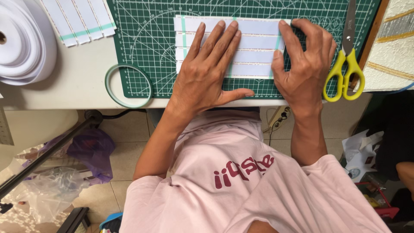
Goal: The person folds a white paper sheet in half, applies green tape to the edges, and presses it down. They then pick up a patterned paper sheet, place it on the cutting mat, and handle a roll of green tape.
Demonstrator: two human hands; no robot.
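Several white strips [254, 43] lie side by side on a green cutting mat [142, 39], joined by thin pale-green tape bands. My left hand [207, 69] lies flat on them, fingers spread and palm down, pressing their middle. My right hand [304, 56] rests on the strips' right end, with its fingertips on the tape band there and the thumb against the strips' edge. Neither hand grips anything.
Yellow-handled scissors [345, 73] lie on the mat's right edge. A pale-green tape ring [129, 86] sits at the mat's lower left corner. Another taped strip set [79, 19] and a big white roll [26, 43] are at left. Plastic bags lie on the floor [64, 181].
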